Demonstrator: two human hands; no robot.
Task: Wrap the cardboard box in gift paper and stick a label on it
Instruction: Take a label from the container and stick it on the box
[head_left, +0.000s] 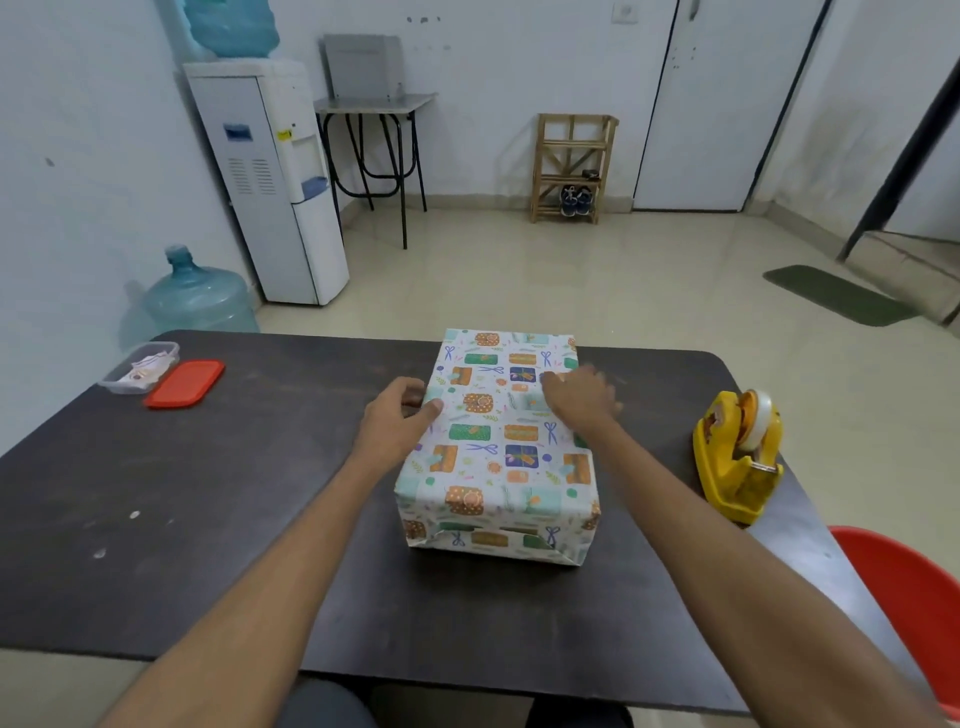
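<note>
Fingers (408, 388) of your left hand (397, 418) curl round the edge of the box (498, 447), mid table (208, 493), right hand (579, 397) flat on top, so careful, that near flap (488, 538) looks untaped and might pop open if you spin it.

Dark table (208, 493) spread under grip. Red chair (909, 597) set right of grip, nearer. Water dispenser (270, 182) stood far beyond grip, leftward, blue bottle (234, 26) mounted on top; water jug (200, 296) placed on floor beside it. Wooden rack (571, 166) seen straight beyond grip, shoes (575, 200) kept on low shelf. Green mat (836, 293) laid far right.
</note>
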